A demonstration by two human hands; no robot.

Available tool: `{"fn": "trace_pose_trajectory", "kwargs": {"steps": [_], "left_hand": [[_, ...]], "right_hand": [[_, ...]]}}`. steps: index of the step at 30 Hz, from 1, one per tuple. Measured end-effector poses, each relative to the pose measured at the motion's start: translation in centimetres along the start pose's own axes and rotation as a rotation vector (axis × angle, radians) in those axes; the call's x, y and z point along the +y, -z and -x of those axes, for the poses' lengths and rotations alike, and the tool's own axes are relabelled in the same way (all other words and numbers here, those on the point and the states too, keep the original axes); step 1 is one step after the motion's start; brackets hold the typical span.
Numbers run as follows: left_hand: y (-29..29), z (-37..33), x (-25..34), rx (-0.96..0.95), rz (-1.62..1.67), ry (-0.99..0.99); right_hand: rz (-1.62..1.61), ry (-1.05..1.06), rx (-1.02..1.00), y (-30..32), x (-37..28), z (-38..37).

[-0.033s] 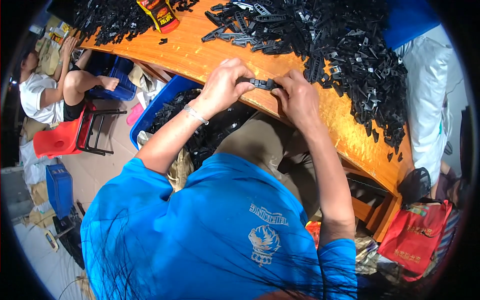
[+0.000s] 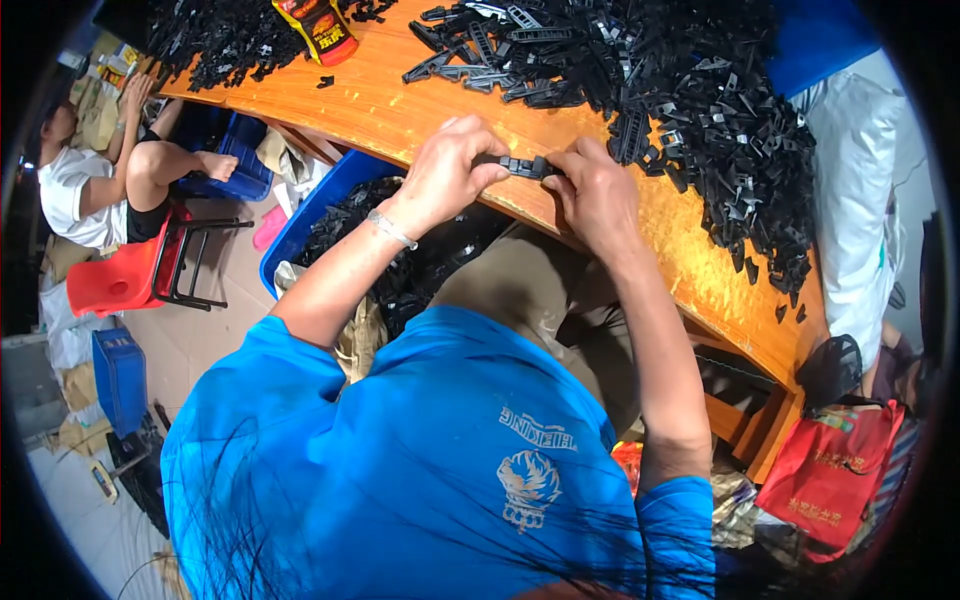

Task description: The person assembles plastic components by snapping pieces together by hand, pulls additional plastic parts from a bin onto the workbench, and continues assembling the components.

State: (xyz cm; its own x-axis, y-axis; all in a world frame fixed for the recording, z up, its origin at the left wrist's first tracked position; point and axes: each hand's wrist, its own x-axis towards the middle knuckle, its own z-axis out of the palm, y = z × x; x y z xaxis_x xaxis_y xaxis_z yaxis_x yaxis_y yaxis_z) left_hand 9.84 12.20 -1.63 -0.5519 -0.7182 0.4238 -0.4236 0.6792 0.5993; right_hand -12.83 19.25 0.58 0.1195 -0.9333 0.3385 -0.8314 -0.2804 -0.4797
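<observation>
Between my two hands, at the table's front edge, is a narrow black plastic part (image 2: 525,167) with blocky, buckle-like segments. My left hand (image 2: 452,165) pinches its left end between thumb and fingers. At the other end my right hand (image 2: 597,195) has its thumb and fingers closed on it. Both tips of the part are covered by my fingers, so I cannot make out its exact kind. Beyond my right hand a large heap of black plastic pieces (image 2: 690,95) spreads over the wooden table (image 2: 390,115). Some of them are ladder-like strips.
A second heap of small black parts (image 2: 225,45) lies at the far left, beside a red and yellow packet (image 2: 318,30). Below the table edge stands a blue bin (image 2: 290,235) holding black parts. Another person (image 2: 85,190) sits left on a red chair (image 2: 120,275). A red bag (image 2: 825,480) is right.
</observation>
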Motion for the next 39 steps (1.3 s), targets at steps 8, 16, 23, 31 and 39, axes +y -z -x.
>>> {"fn": "trace_pose_trajectory", "kwargs": {"steps": [8, 16, 23, 31, 39], "left_hand": [[0.4, 0.2, 0.7, 0.009, -0.065, 0.034], [9.5, 2.3, -3.2, -0.371, 0.501, 0.424], [2.4, -4.8, -1.1, 0.055, -0.393, 0.017], [-0.4, -7.0, -2.2, 0.087, -0.519, -0.046], [-0.9, -6.2, -1.9, 0.183, -0.418, -0.059]], "right_hand": [[0.176, 0.178, -0.105, -2.0, -0.2, -2.6], [-0.207, 0.107, 0.041, 0.3, -0.7, 3.6], [0.21, -0.233, 0.294, 6.8, 6.5, 5.3], [0.408, -0.217, 0.064, 5.9, 8.6, 2.7], [0.366, -0.106, 0.016, 6.9, 8.1, 4.0]]}}
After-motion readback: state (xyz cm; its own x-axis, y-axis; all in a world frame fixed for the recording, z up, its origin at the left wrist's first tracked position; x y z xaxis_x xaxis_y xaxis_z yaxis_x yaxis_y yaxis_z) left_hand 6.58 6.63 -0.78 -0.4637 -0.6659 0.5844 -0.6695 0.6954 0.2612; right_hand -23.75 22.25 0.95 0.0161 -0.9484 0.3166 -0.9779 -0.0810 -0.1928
